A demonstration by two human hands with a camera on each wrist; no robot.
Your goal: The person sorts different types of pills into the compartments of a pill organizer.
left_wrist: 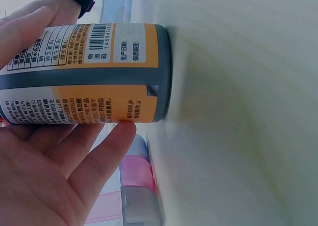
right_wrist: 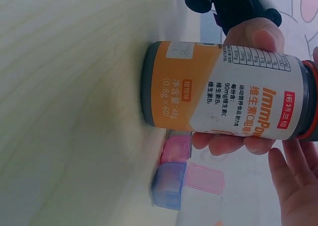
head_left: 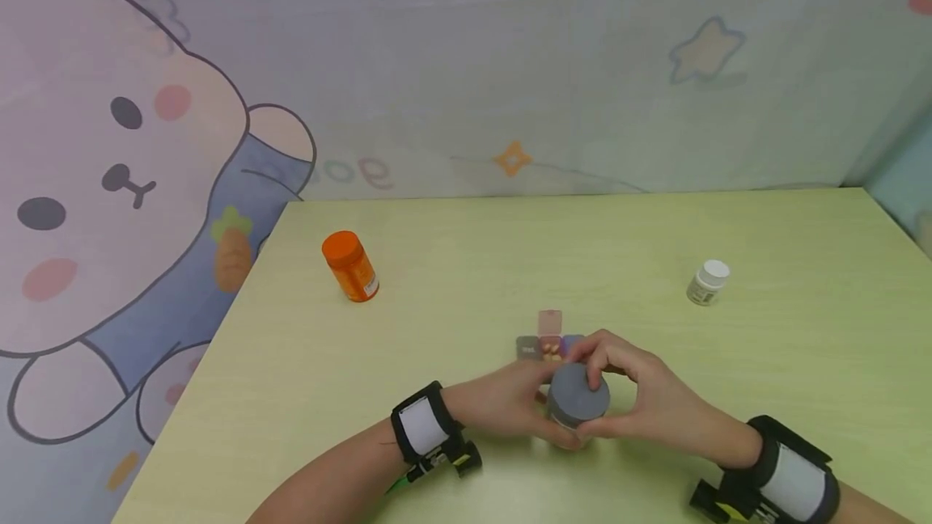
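Observation:
A grey-capped vitamin C bottle (head_left: pixel 578 396) with an orange and white label stands upright on the table. My left hand (head_left: pixel 506 404) grips its body, thumb on one side and fingers on the other. From the right, my right hand (head_left: pixel 641 401) holds the cap with curled fingers and thumb. In the right wrist view the label of the bottle (right_wrist: pixel 218 92) shows, and a red-orange ring sits under the cap. Just behind the hands lies a small pill box (head_left: pixel 528 348) with grey, pink and blue compartments. Its pink lid (head_left: pixel 549 322) is raised, and small pieces lie in the pink compartment.
An orange bottle (head_left: pixel 351 267) with an orange cap stands at the back left of the table (head_left: pixel 451 265). A small white bottle (head_left: pixel 707 282) stands at the back right. Behind the table's far edge hangs a printed cloth (head_left: pixel 466 79).

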